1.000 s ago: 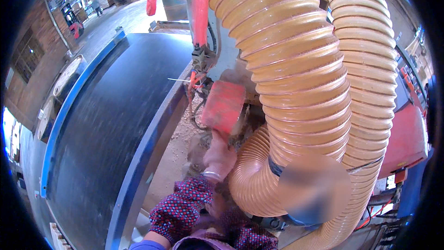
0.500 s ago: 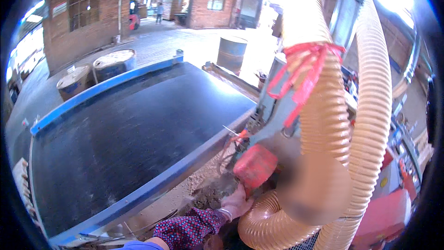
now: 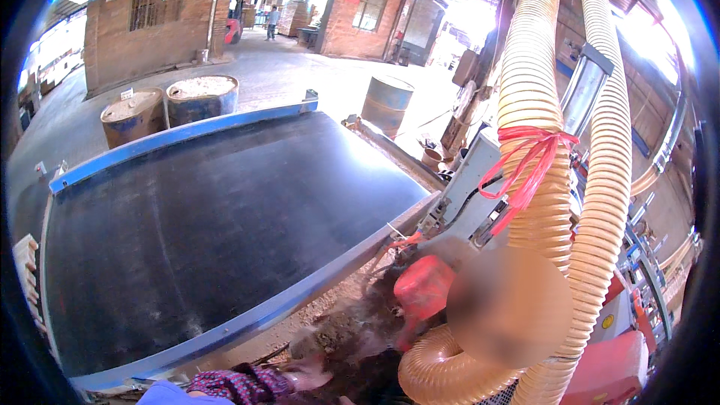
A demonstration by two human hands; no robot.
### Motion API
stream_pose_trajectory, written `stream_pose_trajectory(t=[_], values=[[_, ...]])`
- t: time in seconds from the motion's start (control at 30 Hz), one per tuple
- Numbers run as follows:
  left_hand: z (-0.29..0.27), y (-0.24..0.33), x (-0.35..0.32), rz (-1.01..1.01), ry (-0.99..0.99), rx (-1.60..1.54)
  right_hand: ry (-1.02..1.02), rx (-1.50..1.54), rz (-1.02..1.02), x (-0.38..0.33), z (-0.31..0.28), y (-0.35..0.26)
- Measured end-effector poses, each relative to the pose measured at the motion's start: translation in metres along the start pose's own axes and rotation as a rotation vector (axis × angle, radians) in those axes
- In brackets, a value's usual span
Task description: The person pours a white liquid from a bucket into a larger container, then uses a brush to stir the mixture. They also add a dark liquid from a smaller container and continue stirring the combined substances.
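Observation:
My left hand lies low at the bottom edge, its patterned sleeve coming in from the lower left. It rests palm down on dark sawdust and debris at the foot of a machine, fingers stretched out with nothing in them. A red hood on the machine sits just above and right of the hand, apart from it. Below the hood curls a tan ribbed dust hose. My right hand is out of sight.
A wide black conveyor belt in a blue frame fills the left. Two tall ribbed hoses rise on the right, one tied with red string. Drums stand on the concrete floor behind. A distant person is at the back.
The view has swung left and up, away from the hoses toward the belt. My left hand has dropped from beside the red hood down to the sawdust below it.

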State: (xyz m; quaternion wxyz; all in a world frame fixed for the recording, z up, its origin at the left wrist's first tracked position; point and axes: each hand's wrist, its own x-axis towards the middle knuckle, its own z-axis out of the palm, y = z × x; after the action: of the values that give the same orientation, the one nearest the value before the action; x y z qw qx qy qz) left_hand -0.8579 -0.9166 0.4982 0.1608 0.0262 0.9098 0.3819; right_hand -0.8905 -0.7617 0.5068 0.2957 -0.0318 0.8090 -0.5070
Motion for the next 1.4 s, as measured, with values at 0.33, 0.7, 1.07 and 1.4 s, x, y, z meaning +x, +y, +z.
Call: stream_pose_trajectory(t=[0.33,0.7,1.07,1.4], values=[[0.044,-0.163,-0.074,-0.515,-0.163,-0.067,0.005,-0.007,0.015,0.0,0.012,0.004],[0.121,-0.237,-0.074,-0.577,-0.179,-0.273,-0.007,-0.022,0.013,-0.011,0.028,0.007],[0.122,-0.267,-0.093,-0.577,-0.132,-0.137,-0.051,-0.009,0.001,-0.015,0.038,0.0],[0.144,-0.255,-0.111,-0.658,-0.134,-0.199,-0.059,-0.058,0.031,-0.017,0.031,0.013]])
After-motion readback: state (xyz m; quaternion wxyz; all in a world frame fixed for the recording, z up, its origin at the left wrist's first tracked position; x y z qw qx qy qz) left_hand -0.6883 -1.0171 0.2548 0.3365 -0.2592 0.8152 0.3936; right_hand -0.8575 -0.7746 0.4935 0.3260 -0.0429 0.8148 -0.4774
